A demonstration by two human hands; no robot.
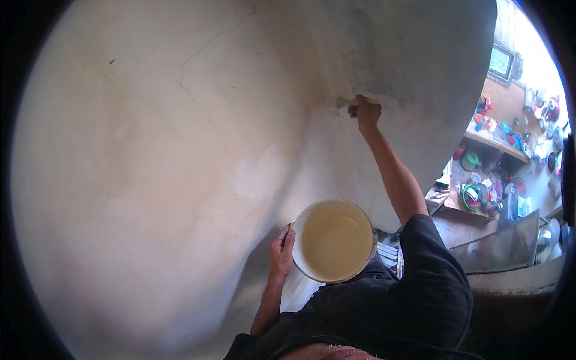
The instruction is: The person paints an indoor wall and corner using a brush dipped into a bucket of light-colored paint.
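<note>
My left hand (281, 252) is closed on the side of a round pot (302, 260), held at waist height in front of me. Cream-beige liquid (337, 241) fills part of it. Up and to the right, my right arm is stretched toward the wall, and the right hand (367, 113) is wrapped around a paintbrush (344, 102). Its pale bristles point left, against or very close to the wall, and a bit of yellow shows by the fingers. Around the brush the wall (180, 162) turns from cream to a greyer, darker patch (408, 54).
A thin crack (211, 39) runs through the upper wall. Beyond the wall's right edge are a shelf (497, 143) with kitchenware, a green basin (471, 197) with dishes on a lower bench, and a small window (500, 62). A greyish panel (501, 245) leans at lower right.
</note>
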